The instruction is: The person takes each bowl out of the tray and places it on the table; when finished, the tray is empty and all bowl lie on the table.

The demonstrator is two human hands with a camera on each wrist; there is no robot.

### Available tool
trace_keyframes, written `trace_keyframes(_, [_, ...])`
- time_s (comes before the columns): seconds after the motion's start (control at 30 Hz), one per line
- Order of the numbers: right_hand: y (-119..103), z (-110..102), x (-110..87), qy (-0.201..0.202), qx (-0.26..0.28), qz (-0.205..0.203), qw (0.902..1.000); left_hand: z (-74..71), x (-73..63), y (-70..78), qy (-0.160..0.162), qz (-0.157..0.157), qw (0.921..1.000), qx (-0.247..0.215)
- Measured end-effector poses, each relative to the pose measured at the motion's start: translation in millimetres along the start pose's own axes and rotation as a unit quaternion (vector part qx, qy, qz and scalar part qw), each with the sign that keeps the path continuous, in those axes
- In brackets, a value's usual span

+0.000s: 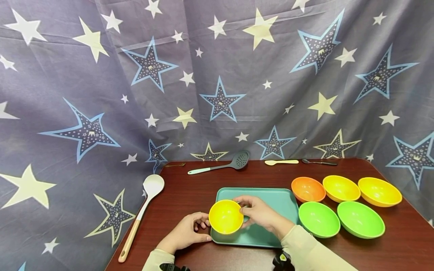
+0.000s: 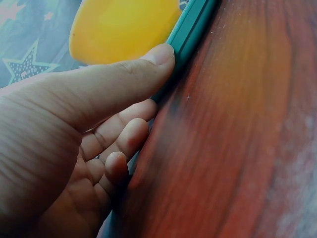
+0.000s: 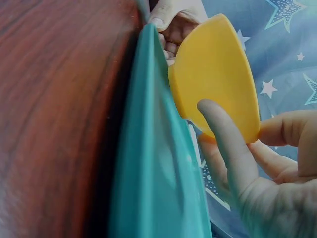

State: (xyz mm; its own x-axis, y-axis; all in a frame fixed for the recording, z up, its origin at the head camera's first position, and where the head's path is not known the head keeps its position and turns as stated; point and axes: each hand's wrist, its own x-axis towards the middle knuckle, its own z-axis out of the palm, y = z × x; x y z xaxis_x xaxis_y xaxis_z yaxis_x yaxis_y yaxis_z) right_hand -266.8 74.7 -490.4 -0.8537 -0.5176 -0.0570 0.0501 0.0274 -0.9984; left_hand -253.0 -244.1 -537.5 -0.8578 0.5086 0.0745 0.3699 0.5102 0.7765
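My right hand [image 1: 261, 214] grips a small yellow bowl [image 1: 226, 217] by its right side, with fingers at the rim and against the outer wall. The bowl is over the left part of a green rectangular tray [image 1: 274, 199]; in the right wrist view its base is close to the tray, and whether they touch I cannot tell. At the tray's near left corner, my left hand [image 1: 186, 229] holds the edge, its thumb [image 2: 158, 54] against the rim and the other fingers curled beside it. The left fingertips come close to the bowl in the head view.
Right of the tray stand an orange bowl [image 1: 307, 189], two yellow bowls [image 1: 341, 188] and two green bowls [image 1: 361, 219]. A white ladle [image 1: 153, 185] lies along the left edge. Behind lie a slotted skimmer [image 1: 240, 160], a cream spreader [image 1: 281, 162] and a dark spoon [image 1: 318, 162].
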Motion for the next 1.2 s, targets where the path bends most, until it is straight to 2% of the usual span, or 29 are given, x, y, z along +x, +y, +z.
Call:
trace_keyframes(0.5, [-38.6, -23.3, -20.5, 0.027, -0.031, -0.038, 0.9984, -0.9, -0.4, 2.2, -0.001, 0.012, 0.9999, 0.001])
trace_keyframes(0.73, [-60.5, -42.0, -40.7, 0.048, -0.051, -0.051, 0.9962, -0.4, -0.1, 0.2, 0.002, 0.015, 0.9999, 0.006])
trace_keyframes(1.07, [-72.1, -75.9, -75.6, 0.062, -0.057, -0.076, 0.9935, -0.3, -0.1, -2.6, 0.000, 0.018, 0.9998, 0.008])
trace_keyframes(1.2, [-75.0, -93.0, -91.8, 0.084, -0.069, -0.087, 0.9902, -0.4, 0.2, -3.0, -0.001, 0.018, 0.9998, 0.007])
